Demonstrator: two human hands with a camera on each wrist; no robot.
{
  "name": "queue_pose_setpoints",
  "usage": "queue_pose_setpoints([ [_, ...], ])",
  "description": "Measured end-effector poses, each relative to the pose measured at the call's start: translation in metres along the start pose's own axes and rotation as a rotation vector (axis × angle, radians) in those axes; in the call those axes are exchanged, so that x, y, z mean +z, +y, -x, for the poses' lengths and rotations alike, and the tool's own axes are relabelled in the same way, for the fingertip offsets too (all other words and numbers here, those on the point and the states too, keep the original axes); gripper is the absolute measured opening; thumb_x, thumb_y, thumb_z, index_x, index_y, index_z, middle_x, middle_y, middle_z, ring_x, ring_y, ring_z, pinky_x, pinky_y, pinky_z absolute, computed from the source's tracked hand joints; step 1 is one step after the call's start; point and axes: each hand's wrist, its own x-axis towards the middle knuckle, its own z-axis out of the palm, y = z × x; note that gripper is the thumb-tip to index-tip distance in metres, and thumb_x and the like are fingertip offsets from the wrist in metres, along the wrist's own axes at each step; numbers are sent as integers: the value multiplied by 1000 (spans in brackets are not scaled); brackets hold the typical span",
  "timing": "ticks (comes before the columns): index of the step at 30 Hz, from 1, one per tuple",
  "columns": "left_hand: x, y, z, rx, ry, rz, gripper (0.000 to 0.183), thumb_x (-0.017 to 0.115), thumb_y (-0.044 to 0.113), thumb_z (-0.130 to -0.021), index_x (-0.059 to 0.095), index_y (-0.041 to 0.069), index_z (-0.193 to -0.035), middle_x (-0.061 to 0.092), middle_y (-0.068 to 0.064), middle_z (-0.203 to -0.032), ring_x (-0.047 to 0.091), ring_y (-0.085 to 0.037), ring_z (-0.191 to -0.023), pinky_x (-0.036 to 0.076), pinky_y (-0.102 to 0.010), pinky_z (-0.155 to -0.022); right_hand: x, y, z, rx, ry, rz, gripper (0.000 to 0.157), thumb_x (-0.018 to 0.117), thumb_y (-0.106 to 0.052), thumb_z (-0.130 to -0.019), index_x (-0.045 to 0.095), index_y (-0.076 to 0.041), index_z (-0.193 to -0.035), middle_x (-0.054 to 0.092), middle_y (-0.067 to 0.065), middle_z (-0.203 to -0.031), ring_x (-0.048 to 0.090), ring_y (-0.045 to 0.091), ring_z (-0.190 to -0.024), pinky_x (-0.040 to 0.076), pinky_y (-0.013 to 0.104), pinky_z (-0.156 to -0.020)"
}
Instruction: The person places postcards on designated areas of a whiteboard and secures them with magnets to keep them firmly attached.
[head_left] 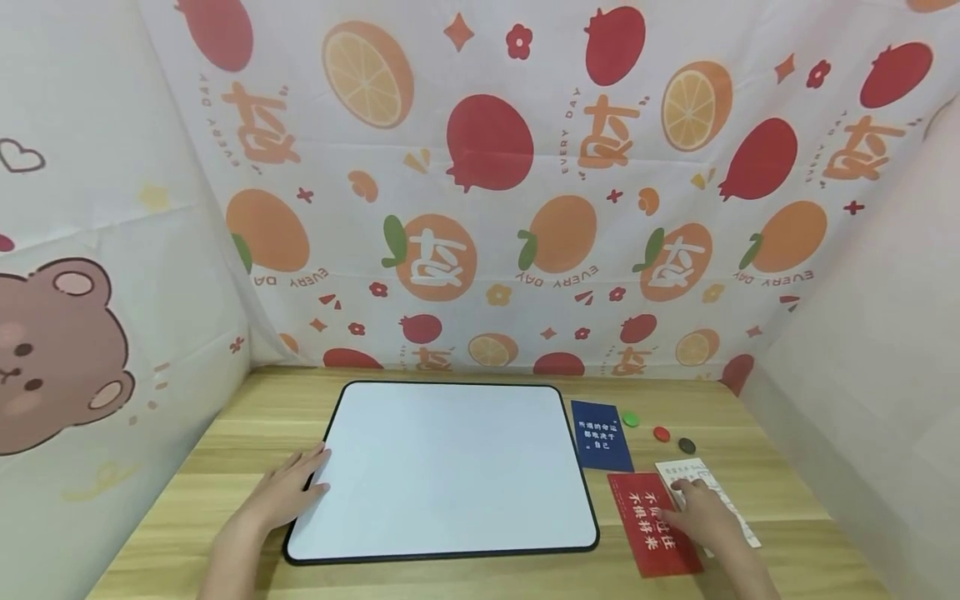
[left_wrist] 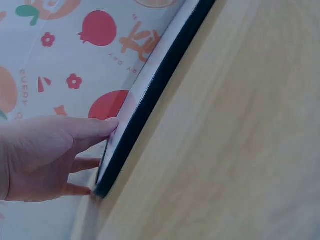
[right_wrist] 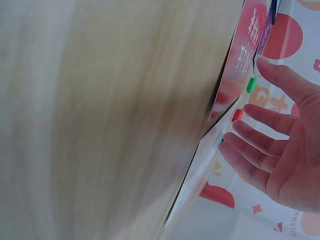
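A whiteboard (head_left: 450, 467) with a black rim lies flat on the wooden table. At its left edge rests my left hand (head_left: 285, 492), fingers extended and spread; in the left wrist view the thumb (left_wrist: 97, 127) touches the board near its rim. Over on the right, my right hand (head_left: 705, 517) is above a red card (head_left: 633, 529) and a white card (head_left: 738, 512), both partly covered by it. Its fingers (right_wrist: 270, 142) look loosely extended in the right wrist view, with nothing held.
Behind the red card lies a blue card (head_left: 602, 436) with white writing, beside the board's right edge. Three small round pieces, green (head_left: 630, 419), red (head_left: 661, 434) and black (head_left: 687, 445), sit in a slanted row. Printed cloth (head_left: 480, 250) hangs along the table's back edge.
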Motion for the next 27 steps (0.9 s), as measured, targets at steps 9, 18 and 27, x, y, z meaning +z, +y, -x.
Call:
queue_pose_setpoints([
  [9,-5,6,6,-34,-62,18,57,62,17,-86,41,-11,-131,30,-31,-138,22,-57,-121,19,-73,-88,3,-5,2,60,-48,-37,62,74,-36,-74,56,12,-109,55,17,-88,53,23,-75,50,42,-65],
  [18,7,2,15,-37,-57,93,76,62,37,-85,32,-10,-136,21,-29,-143,9,-54,-127,4,-72,-92,11,-6,1,54,-35,8,65,76,-41,-71,58,11,-105,53,14,-83,49,22,-71,48,37,-61],
  [27,6,2,15,-31,-41,105,76,62,38,-85,33,-10,-136,21,-28,-143,12,-54,-126,5,-72,-92,12,-9,-2,55,-33,-58,53,77,-29,-71,57,13,-97,51,11,-79,50,23,-71,48,39,-62],
])
